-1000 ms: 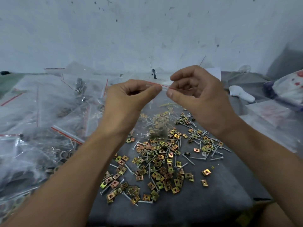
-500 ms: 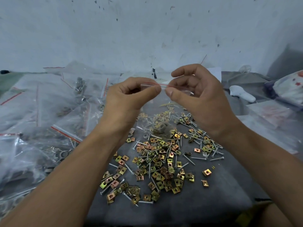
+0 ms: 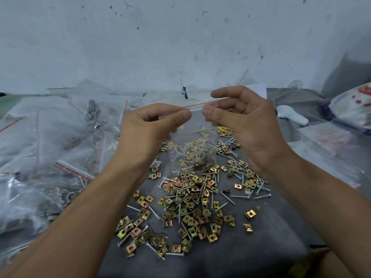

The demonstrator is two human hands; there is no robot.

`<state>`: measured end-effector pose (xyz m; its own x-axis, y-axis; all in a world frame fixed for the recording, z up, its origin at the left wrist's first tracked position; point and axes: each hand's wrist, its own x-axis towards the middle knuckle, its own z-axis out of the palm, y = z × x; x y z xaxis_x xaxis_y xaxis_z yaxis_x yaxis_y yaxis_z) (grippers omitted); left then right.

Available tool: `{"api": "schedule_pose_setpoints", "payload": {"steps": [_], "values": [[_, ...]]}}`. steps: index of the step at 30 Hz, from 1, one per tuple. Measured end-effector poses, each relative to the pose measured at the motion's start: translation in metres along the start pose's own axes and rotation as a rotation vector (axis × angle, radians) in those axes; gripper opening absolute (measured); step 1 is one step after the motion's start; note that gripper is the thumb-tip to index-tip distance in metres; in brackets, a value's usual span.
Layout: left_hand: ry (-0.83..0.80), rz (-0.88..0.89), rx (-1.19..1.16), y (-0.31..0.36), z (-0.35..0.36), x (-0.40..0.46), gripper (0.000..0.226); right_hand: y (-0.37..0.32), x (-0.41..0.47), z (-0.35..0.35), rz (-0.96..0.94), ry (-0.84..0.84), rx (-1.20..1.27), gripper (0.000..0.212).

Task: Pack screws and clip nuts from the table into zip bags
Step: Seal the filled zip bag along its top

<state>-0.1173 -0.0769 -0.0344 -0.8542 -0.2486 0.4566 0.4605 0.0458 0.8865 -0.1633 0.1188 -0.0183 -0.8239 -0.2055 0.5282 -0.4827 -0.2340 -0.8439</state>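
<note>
Grey-white plaster wall (image 3: 180,41), scuffed and speckled, fills the upper half of your view. Below it a dark grey surface (image 3: 200,261) stretches toward you. Along your left side lies a wide heap of clear filled bags (image 3: 50,157) with red seal lines, hardware showing dimly through the plastic. At the far right edge sits a white cloth bundle with red marks (image 3: 353,107), and near it a small white plastic object (image 3: 291,116).

Your two bare forearms reach in from the bottom corners and meet in the middle. Your left hand (image 3: 148,131) pinches the top edge of a small clear zip bag (image 3: 192,141) between thumb and curled fingers. Your right hand (image 3: 245,121) is just beside it at the same red-lined top edge, thumb tip against the plastic; its fingers are spread and loosely bent, and you cannot tell whether they actually grip the bag. The bag hangs below both hands, above the surface, with a small clump of screws and clip nuts in its bottom.

Directly beneath, a loose pile of gold and copper-toned clip nuts (image 3: 188,205) covers the middle of the surface, with thin silver screws (image 3: 241,196) scattered through and around it. A few stray clip nuts lie apart on the right of the pile.
</note>
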Motion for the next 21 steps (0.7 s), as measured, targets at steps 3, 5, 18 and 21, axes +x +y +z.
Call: {"api": "schedule_pose_setpoints", "payload": {"steps": [3, 5, 18, 21], "values": [[-0.017, -0.028, -0.012, 0.000, 0.000, 0.000, 0.017, 0.001, 0.000, -0.003, 0.035, -0.003, 0.066, 0.034], [-0.016, -0.043, -0.025, 0.001, -0.002, 0.000, 0.017, 0.000, 0.001, -0.006, 0.045, -0.001, 0.074, 0.034], [0.097, 0.031, 0.054, 0.005, -0.002, -0.002, 0.017, 0.000, 0.001, -0.013, 0.073, 0.025, 0.039, 0.034], [0.109, 0.036, 0.074, 0.007, 0.000, -0.001, 0.015, 0.002, 0.002, -0.014, 0.093, 0.028, 0.035, 0.027]]}}
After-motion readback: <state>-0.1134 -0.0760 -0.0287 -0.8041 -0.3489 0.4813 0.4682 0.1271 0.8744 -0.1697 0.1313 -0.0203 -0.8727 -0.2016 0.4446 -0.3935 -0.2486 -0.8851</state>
